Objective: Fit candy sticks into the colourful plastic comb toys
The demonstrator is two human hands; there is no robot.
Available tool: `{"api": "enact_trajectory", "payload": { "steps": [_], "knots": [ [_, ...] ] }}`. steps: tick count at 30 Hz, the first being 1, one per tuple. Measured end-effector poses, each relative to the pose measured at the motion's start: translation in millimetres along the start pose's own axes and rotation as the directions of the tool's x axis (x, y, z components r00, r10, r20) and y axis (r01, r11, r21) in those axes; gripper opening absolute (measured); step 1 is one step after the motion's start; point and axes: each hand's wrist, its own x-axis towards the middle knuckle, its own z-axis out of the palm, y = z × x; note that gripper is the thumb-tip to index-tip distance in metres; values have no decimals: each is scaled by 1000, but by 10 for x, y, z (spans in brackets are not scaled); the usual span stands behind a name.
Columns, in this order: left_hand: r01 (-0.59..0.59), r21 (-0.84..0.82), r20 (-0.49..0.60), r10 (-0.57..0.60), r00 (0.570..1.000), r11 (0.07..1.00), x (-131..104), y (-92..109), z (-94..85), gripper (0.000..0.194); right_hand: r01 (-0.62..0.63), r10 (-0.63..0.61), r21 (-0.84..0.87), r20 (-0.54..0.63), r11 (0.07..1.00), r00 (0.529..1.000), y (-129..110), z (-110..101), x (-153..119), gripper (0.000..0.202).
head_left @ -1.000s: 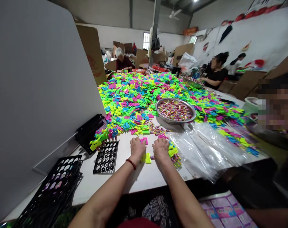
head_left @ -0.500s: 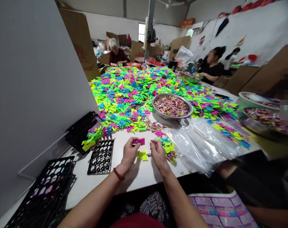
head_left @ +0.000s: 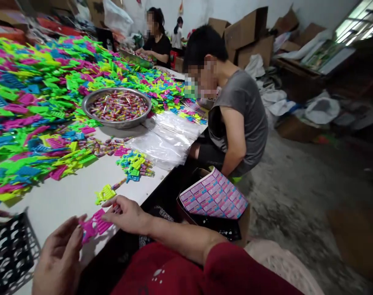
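Observation:
My left hand [head_left: 62, 250] pinches a bright pink plastic piece [head_left: 96, 226], flat with a slotted, comb-like end, above the table's front edge. At the other end of that piece is my right hand [head_left: 129, 215], its fingers curled around a small colourful tube [head_left: 116, 208] that shows only in part. Just beyond the right fingers lies a yellow plastic piece [head_left: 105, 194] with a tube at its end. Farther right along the table is a small heap of coloured pieces with tubes [head_left: 137, 164].
A steel bowl [head_left: 115, 123] of small tubes stands behind clear plastic bags [head_left: 169, 137]. Loose plastic pieces [head_left: 35, 110] pile up at left, near a black perforated tray [head_left: 11, 250]. A person in grey [head_left: 244, 110] sits at right beside a box with a printed sheet [head_left: 213, 196].
The view has swung right, bringing the seated person and box into sight. My left hand still holds the pink piece; my right hand has come up against it.

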Motion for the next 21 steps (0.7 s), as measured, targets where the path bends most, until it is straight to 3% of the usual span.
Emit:
{"api": "enact_trajectory", "payload": {
  "steps": [2, 4, 10, 13, 16, 21],
  "knots": [
    [214, -88, 61, -209, 976, 973, -41, 1, 42, 56, 17, -17, -85, -7, 996, 1000, -2, 25, -91, 37],
    [336, -135, 124, -321, 939, 932, -74, 16, 91, 56, 22, -22, -159, 5, 987, 1000, -15, 40, -157, 31],
    [382, -431, 147, -354, 923, 817, -177, 87, 124, 44, 20, -12, -267, 33, 963, 999, -38, -1, -356, 33],
    [435, -473, 166, -407, 898, 766, -221, 92, 53, 49, 59, -37, -180, 126, 982, 991, -3, -58, -438, 33],
    [427, -512, 203, -378, 903, 746, -287, 75, -12, 48, 110, -82, -127, 210, 986, 974, 12, -104, -471, 36],
    [386, -562, 259, -287, 922, 731, -424, 50, -81, 36, -19, 10, 29, 284, 999, 959, -31, -86, -523, 33]
  ]
}}
